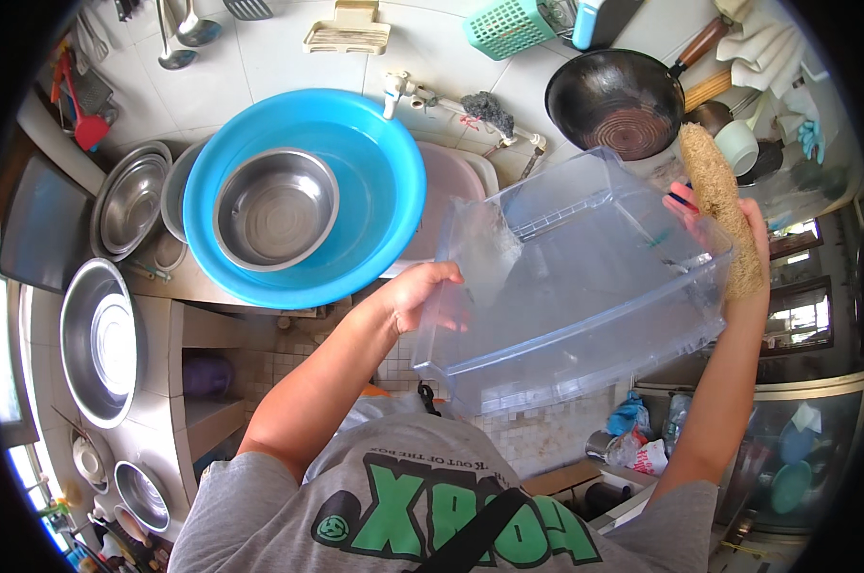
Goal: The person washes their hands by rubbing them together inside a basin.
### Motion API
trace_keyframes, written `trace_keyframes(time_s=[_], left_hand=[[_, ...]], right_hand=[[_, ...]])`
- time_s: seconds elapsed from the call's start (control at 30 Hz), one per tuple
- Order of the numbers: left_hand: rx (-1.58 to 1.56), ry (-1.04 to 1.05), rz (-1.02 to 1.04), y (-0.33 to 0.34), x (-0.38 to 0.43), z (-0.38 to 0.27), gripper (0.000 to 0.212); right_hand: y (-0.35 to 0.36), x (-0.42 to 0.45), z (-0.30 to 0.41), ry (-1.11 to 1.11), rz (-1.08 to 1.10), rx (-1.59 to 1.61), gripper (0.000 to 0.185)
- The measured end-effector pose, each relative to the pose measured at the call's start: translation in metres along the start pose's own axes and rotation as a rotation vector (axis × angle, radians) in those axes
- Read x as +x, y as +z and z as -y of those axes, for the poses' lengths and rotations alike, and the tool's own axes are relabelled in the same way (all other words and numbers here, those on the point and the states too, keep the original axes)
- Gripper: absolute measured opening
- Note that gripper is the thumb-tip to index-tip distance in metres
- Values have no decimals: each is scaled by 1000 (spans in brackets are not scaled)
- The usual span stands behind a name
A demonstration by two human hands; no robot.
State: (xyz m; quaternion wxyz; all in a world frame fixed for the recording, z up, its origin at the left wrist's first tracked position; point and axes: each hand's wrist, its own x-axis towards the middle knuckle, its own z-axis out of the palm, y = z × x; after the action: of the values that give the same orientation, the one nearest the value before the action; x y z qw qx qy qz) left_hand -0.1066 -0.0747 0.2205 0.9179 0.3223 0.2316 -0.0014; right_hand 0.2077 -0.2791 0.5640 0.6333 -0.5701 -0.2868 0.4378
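A clear plastic drawer bin (575, 286) is held up in front of me, tilted, between both hands. My left hand (428, 297) grips its left end, thumb on the rim and fingers seen through the wall. At the right end, my right hand (750, 215) holds a tan loofah sponge (722, 208) against the bin; part of this hand is hidden behind the loofah. To the left, a metal bowl (278, 208) sits in a large blue plastic basin (378, 243) that appears to hold water. A white tap (396, 86) is over the basin's back rim.
Behind the basin and bin stands a pinkish basin (450, 183). A black wok (618, 104) leans at the back right. Stacked metal bowls (131, 204) and another metal basin (98, 344) are at the left. A glass-fronted cabinet (797, 458) stands at the lower right.
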Motion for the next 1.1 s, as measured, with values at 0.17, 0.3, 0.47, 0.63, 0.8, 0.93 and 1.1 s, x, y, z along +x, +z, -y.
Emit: trace_keyframes(time_s=[0.17, 0.3, 0.47, 0.63, 0.8, 0.93, 1.1], left_hand=[[-114, 17, 30, -24, 8, -10, 56], [-198, -9, 104, -30, 7, -13, 63], [-357, -17, 173, -57, 25, 14, 72], [-489, -7, 160, -61, 24, 25, 46], [-574, -4, 229, -70, 31, 37, 83], [-645, 2, 267, -66, 34, 52, 85], [-727, 25, 299, -52, 32, 63, 88]], right_hand=[[70, 38, 10, -35, -70, -207, 76], [92, 60, 16, 1, -51, -325, 77], [143, 92, 17, 47, -34, -487, 76], [184, 119, 17, 113, -73, -477, 75], [221, 141, 15, 177, 4, -558, 73], [244, 160, 11, 162, 114, -631, 71], [281, 170, 1, 85, 129, -727, 69]])
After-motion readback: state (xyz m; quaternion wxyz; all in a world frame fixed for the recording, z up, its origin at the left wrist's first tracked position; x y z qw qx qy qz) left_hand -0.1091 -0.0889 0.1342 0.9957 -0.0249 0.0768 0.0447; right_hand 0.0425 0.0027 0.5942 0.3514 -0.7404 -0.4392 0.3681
